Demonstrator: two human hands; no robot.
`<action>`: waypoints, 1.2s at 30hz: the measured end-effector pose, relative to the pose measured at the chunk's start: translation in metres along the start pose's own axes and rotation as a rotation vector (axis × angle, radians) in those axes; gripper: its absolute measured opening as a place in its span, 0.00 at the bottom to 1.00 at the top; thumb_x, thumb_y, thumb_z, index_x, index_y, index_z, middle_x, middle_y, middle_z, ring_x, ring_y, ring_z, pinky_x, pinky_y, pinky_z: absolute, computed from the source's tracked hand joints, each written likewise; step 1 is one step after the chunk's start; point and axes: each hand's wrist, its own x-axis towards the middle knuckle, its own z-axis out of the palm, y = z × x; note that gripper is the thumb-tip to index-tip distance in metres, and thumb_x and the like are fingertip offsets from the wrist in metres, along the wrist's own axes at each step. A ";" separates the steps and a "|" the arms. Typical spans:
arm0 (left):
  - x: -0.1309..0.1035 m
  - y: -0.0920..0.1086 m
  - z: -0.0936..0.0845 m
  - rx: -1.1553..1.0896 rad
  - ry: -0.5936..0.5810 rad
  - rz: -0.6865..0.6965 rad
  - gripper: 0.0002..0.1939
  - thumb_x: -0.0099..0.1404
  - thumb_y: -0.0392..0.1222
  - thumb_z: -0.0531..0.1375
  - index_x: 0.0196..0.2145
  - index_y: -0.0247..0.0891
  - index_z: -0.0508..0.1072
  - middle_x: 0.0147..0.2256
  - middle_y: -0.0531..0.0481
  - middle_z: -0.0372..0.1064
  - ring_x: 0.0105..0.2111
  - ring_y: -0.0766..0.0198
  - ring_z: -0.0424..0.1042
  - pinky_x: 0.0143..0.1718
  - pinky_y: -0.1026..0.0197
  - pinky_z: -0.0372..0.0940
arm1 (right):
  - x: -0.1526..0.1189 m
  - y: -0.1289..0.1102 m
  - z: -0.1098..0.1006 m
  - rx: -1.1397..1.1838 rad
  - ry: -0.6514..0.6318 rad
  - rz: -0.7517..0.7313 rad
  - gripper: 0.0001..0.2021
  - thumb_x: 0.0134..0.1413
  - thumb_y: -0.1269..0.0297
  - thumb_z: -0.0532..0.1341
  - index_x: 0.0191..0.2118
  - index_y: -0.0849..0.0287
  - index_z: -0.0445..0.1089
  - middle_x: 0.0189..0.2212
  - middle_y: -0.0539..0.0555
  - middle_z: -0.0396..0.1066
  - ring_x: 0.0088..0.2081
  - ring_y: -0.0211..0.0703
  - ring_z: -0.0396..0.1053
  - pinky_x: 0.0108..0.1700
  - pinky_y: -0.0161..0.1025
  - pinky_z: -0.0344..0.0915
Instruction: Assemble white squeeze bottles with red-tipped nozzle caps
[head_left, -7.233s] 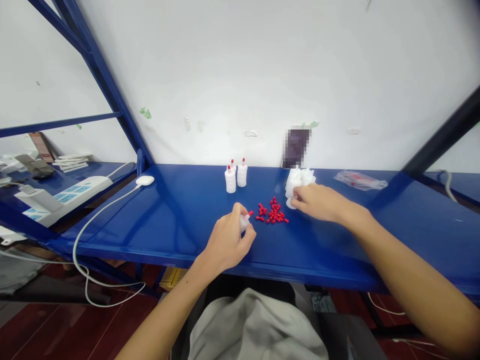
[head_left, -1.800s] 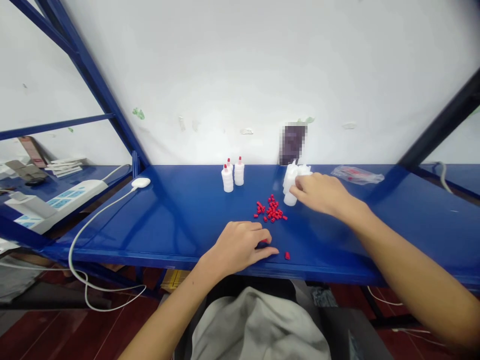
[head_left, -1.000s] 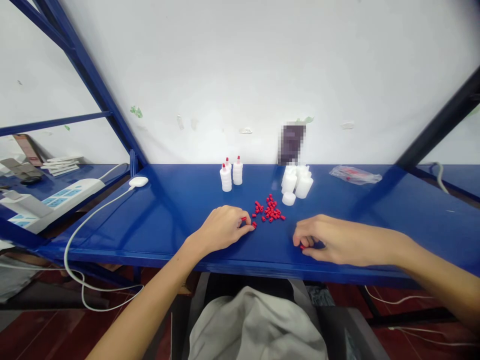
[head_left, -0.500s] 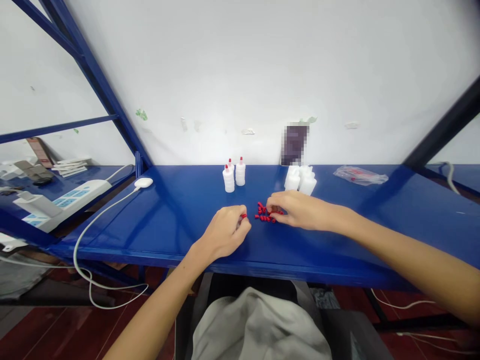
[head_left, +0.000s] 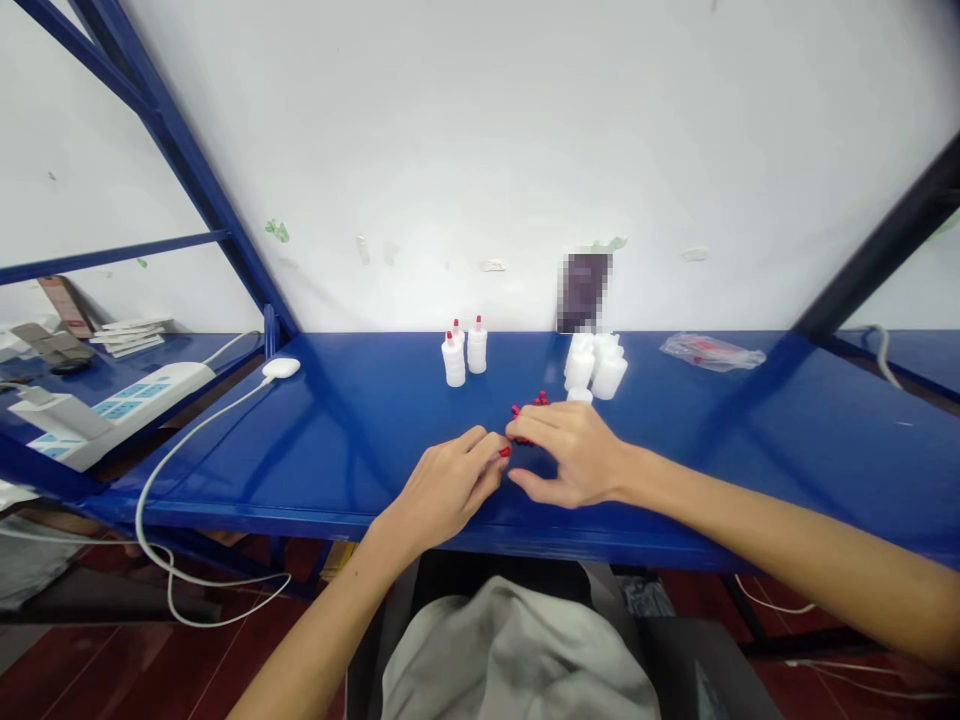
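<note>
My left hand [head_left: 454, 485] is closed over the front part of the blue table, pinching a small red cap [head_left: 505, 452] at its fingertips. Close on its right, my right hand [head_left: 574, 455] is open, thumb spread from the fingers, and its fingertips come near that cap. A pile of small red caps [head_left: 541, 399] lies on the table, partly hidden behind my right hand. Behind it stands a cluster of white plastic bottles [head_left: 607, 372] without red tips. Three white squeeze bottles [head_left: 454, 362] with red-tipped nozzles stand upright farther left.
A clear plastic bag [head_left: 712, 351] with something red inside lies at the back right of the blue table [head_left: 337, 440]. A white charger [head_left: 281, 368] with a cable sits at the left edge. Beyond it is a power strip [head_left: 142, 400]. Blue frame posts flank the table.
My right hand has left the pile of red caps, moved left and nearer to me, and spread its thumb. My left hand, still pinching the red cap, has shifted slightly right and nearer.
</note>
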 end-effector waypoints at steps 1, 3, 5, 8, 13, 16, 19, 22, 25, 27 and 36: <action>-0.001 -0.001 0.001 -0.016 0.009 0.006 0.10 0.75 0.42 0.47 0.44 0.40 0.66 0.37 0.50 0.66 0.33 0.63 0.66 0.36 0.61 0.60 | 0.002 -0.003 0.003 -0.054 -0.033 -0.007 0.12 0.62 0.57 0.56 0.36 0.61 0.69 0.27 0.54 0.72 0.26 0.42 0.67 0.28 0.39 0.57; -0.001 -0.004 0.002 -0.061 0.041 0.006 0.08 0.74 0.42 0.48 0.41 0.39 0.65 0.34 0.51 0.66 0.31 0.65 0.64 0.33 0.62 0.59 | 0.006 -0.008 0.005 -0.140 -0.105 -0.006 0.14 0.67 0.58 0.51 0.35 0.60 0.68 0.27 0.54 0.71 0.25 0.41 0.65 0.29 0.39 0.55; -0.002 -0.005 0.003 -0.078 0.063 0.009 0.08 0.74 0.42 0.49 0.36 0.38 0.64 0.32 0.52 0.65 0.29 0.66 0.62 0.32 0.62 0.57 | 0.009 -0.010 0.004 -0.133 -0.182 -0.001 0.15 0.69 0.60 0.48 0.34 0.59 0.65 0.29 0.55 0.70 0.26 0.41 0.64 0.30 0.39 0.55; -0.001 -0.005 0.003 -0.066 0.031 0.052 0.11 0.73 0.42 0.49 0.32 0.38 0.62 0.31 0.52 0.64 0.28 0.66 0.61 0.31 0.63 0.57 | 0.011 -0.012 0.005 0.020 -0.282 0.016 0.14 0.69 0.63 0.46 0.32 0.57 0.61 0.27 0.52 0.67 0.25 0.40 0.60 0.29 0.38 0.54; -0.002 -0.002 0.006 0.040 0.104 0.102 0.10 0.73 0.40 0.49 0.32 0.39 0.62 0.30 0.52 0.64 0.28 0.66 0.62 0.30 0.63 0.57 | 0.011 -0.015 0.015 0.298 -0.240 0.119 0.14 0.67 0.63 0.46 0.27 0.54 0.52 0.21 0.47 0.58 0.22 0.37 0.52 0.26 0.37 0.50; -0.003 -0.001 0.007 0.085 0.198 0.054 0.09 0.73 0.39 0.48 0.35 0.39 0.63 0.31 0.52 0.64 0.29 0.66 0.63 0.32 0.62 0.58 | 0.012 -0.010 0.012 0.494 -0.122 0.330 0.18 0.70 0.58 0.43 0.25 0.54 0.46 0.19 0.45 0.52 0.21 0.35 0.50 0.26 0.36 0.50; -0.003 -0.001 0.005 0.053 0.244 -0.010 0.09 0.74 0.40 0.48 0.36 0.39 0.64 0.32 0.52 0.65 0.30 0.66 0.64 0.34 0.62 0.59 | 0.012 0.005 -0.001 0.429 -0.017 0.500 0.20 0.71 0.55 0.40 0.25 0.54 0.45 0.19 0.45 0.51 0.22 0.36 0.51 0.27 0.37 0.50; -0.003 0.001 0.001 0.017 0.215 -0.069 0.07 0.73 0.40 0.48 0.38 0.39 0.63 0.32 0.52 0.66 0.29 0.65 0.64 0.32 0.61 0.58 | 0.009 0.021 -0.012 0.054 -0.179 0.442 0.17 0.69 0.59 0.46 0.26 0.55 0.52 0.22 0.48 0.58 0.24 0.38 0.54 0.29 0.38 0.48; -0.003 0.002 -0.001 0.011 0.138 -0.103 0.08 0.73 0.39 0.45 0.40 0.39 0.63 0.33 0.52 0.67 0.29 0.64 0.64 0.33 0.60 0.58 | 0.005 0.028 -0.012 -0.246 -0.353 0.344 0.11 0.66 0.63 0.49 0.31 0.57 0.59 0.28 0.54 0.67 0.28 0.42 0.60 0.31 0.40 0.47; -0.002 0.003 -0.001 -0.002 0.099 -0.095 0.10 0.75 0.41 0.44 0.43 0.39 0.63 0.36 0.51 0.68 0.30 0.64 0.66 0.35 0.59 0.59 | 0.004 0.028 -0.010 -0.328 -0.392 0.294 0.11 0.66 0.63 0.49 0.32 0.58 0.62 0.30 0.57 0.69 0.31 0.46 0.62 0.34 0.41 0.49; 0.000 -0.001 0.003 -0.123 0.081 -0.024 0.12 0.74 0.50 0.52 0.50 0.42 0.64 0.45 0.49 0.69 0.39 0.62 0.70 0.40 0.60 0.63 | 0.005 -0.001 -0.005 0.059 -0.307 0.192 0.16 0.69 0.57 0.47 0.32 0.57 0.62 0.22 0.50 0.64 0.27 0.42 0.57 0.39 0.41 0.54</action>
